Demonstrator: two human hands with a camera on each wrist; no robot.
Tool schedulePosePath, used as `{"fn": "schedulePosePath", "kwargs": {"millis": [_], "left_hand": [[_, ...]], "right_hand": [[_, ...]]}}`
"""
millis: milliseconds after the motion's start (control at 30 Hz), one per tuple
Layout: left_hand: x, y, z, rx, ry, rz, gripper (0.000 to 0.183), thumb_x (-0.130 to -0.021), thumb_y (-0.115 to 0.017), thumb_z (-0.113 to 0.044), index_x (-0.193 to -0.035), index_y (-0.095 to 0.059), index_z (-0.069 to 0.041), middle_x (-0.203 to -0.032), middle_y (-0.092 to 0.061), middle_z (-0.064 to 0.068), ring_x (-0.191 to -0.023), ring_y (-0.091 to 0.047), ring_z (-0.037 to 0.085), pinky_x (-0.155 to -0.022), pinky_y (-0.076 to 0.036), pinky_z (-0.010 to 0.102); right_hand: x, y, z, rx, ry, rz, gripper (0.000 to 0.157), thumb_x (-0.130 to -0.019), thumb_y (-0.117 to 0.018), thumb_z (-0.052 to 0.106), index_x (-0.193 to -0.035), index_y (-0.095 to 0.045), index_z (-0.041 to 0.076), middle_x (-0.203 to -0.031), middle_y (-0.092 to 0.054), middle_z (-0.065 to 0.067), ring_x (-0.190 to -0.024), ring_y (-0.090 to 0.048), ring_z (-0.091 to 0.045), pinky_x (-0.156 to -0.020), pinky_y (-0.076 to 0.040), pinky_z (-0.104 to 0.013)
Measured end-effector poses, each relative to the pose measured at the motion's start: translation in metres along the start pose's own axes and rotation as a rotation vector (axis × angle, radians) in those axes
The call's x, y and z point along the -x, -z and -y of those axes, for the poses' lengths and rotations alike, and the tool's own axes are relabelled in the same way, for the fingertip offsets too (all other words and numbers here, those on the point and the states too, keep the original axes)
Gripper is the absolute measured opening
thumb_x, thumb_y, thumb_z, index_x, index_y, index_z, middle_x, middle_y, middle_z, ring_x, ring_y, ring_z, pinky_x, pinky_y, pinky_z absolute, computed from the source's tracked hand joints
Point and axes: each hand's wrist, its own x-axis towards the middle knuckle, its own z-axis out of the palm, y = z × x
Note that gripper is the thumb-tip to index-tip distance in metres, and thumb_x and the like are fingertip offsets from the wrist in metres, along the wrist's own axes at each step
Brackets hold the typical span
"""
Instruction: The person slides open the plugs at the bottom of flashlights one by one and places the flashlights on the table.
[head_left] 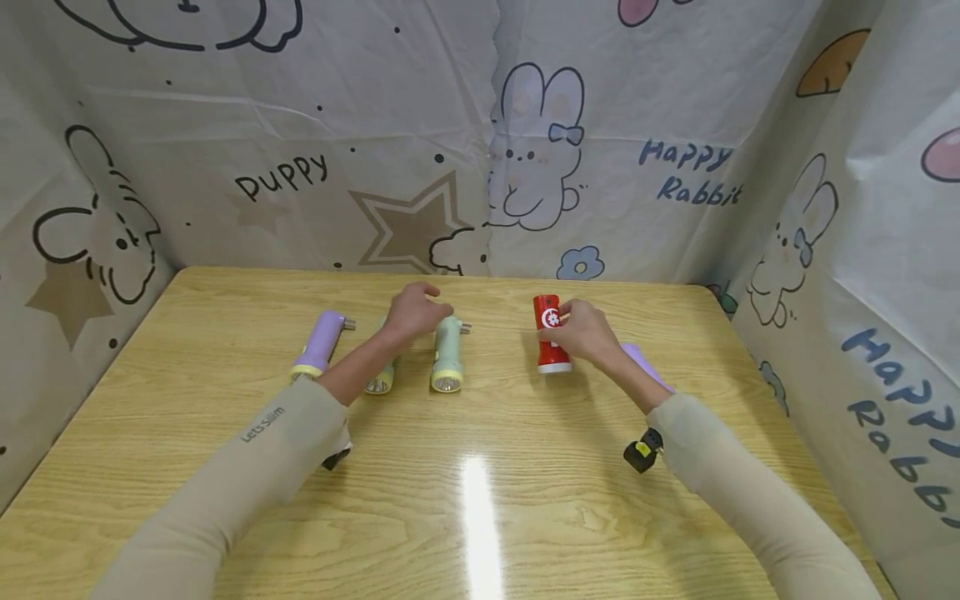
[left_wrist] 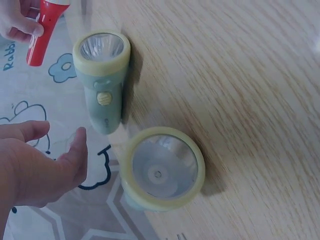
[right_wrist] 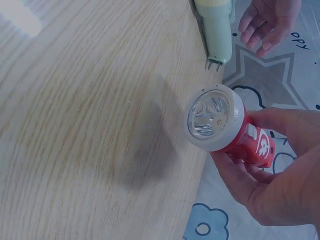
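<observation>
Right wrist view: slip risk

Red flashlight [right_wrist: 241,142] hung above the table [right_wrist: 75,150], pinched by the right hand [right_wrist: 280,180] — its glossy barrel might have slid. Left hand [head_left: 416,315] was spread, empty — brushing could have rolled a green flashlight [head_left: 447,350].

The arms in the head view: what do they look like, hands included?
The left beige fabric sleeve carries small dark lettering; the right beige fabric sleeve shows none. Both end on the forearm. The left hand and right hand are ungloved, with no rings visible. A small black box with a yellow patch shows beside the right sleeve.
</observation>
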Motion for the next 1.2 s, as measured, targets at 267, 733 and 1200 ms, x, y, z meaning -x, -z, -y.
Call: {"fn": "schedulePosePath", "kwargs": {"millis": [267,733,1200], "left_hand": [[0.005,-0.005,-0.008,-0.022,-0.064,-0.019,0.047,-0.086,-0.059,-0.019,-0.128,-0.047,-0.001,-0.106,-0.059,0.013,-0.091,-0.057,0.025,-0.073,-0.049,0.035],[0.008,-0.013,-0.016,-0.036,-0.157,-0.044,0.045,-0.084,-0.063,-0.022,-0.123,-0.05,-0.004,-0.102,-0.059,0.01,-0.089,-0.058,0.023,-0.071,-0.05,0.033],[0.01,-0.022,-0.025,-0.02,-0.161,-0.028,0.047,-0.083,-0.065,-0.024,-0.124,-0.05,-0.006,-0.102,-0.06,0.01,-0.088,-0.059,0.023,-0.07,-0.05,0.032]], "right_hand": [[0.003,-0.002,0.004,-0.002,0.017,-0.014,0.056,-0.078,-0.072,0.029,-0.119,-0.049,-0.002,-0.102,-0.06,-0.015,-0.081,-0.061,-0.023,-0.062,-0.053,-0.028],[0.006,-0.002,0.009,-0.008,0.041,-0.032,0.056,-0.077,-0.073,0.029,-0.117,-0.048,0.0,-0.099,-0.058,-0.013,-0.08,-0.06,-0.022,-0.06,-0.053,-0.028],[0.01,-0.002,0.017,-0.034,0.086,-0.029,0.055,-0.078,-0.072,0.027,-0.119,-0.046,0.002,-0.101,-0.059,-0.013,-0.083,-0.06,-0.024,-0.062,-0.054,-0.03]]}}
